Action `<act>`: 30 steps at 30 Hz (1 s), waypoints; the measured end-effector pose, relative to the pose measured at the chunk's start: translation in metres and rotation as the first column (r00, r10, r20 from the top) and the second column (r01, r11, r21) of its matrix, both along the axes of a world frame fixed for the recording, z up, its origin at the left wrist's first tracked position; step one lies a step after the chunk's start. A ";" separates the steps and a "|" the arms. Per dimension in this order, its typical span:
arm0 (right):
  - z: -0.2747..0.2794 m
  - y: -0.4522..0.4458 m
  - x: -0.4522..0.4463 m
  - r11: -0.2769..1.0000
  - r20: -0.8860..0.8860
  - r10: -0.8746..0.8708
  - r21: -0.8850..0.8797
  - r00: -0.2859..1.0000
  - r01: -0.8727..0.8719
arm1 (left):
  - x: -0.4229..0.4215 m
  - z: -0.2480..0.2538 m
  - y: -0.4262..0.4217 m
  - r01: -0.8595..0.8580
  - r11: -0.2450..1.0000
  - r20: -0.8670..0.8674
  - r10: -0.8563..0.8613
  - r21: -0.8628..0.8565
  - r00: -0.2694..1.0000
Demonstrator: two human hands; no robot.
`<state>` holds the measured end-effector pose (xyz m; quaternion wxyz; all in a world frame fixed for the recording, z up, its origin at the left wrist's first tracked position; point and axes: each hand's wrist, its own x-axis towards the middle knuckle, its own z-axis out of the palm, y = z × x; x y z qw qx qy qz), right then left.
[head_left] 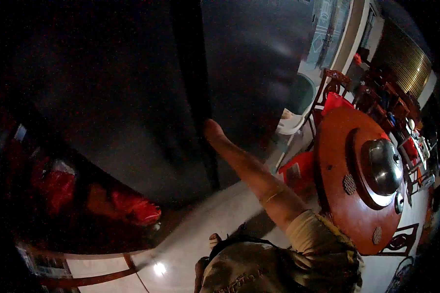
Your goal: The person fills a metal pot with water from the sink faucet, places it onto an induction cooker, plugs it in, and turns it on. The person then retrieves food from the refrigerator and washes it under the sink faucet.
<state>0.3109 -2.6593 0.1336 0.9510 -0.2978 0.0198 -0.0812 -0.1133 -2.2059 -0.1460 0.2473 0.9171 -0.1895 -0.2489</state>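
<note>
My right arm reaches up from the lower right, and my right hand (212, 131) is at the dark vertical gap of a large, dark, smooth-fronted cabinet or appliance (244, 73). Its fingers are hidden in the shadow of that gap, so their grip cannot be made out. A thin band circles the forearm. My left hand does not show; the patterned shirt fills the bottom of the view.
At the right stands a round reddish wooden table (335, 146) bearing a shiny metal dome (384, 166). Near it are a red stool (298, 168), a white chair (291, 124) and carved wooden chairs (335, 78). Red bags (134, 207) lie at the lower left.
</note>
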 end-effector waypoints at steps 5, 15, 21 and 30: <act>-0.011 -0.009 0.011 0.987 0.025 -0.108 -0.117 0.994 0.110 | 0.001 -0.018 -0.002 -0.520 0.777 -0.450 0.346 -0.354 0.823; -0.012 -0.037 -0.132 0.924 0.184 0.055 -0.383 0.981 0.020 | 0.042 -0.013 -0.017 -0.140 0.990 -0.157 0.133 -0.031 0.979; 0.039 -0.053 -0.242 -0.985 0.051 -0.006 -0.173 0.999 0.002 | 0.065 0.007 -0.053 -0.151 0.971 -0.247 0.103 -0.184 0.964; 0.028 -0.101 -0.377 -0.870 0.011 -0.362 -0.362 0.932 -0.334 | 0.073 0.031 -0.073 -0.112 0.990 -0.279 0.083 -0.088 0.957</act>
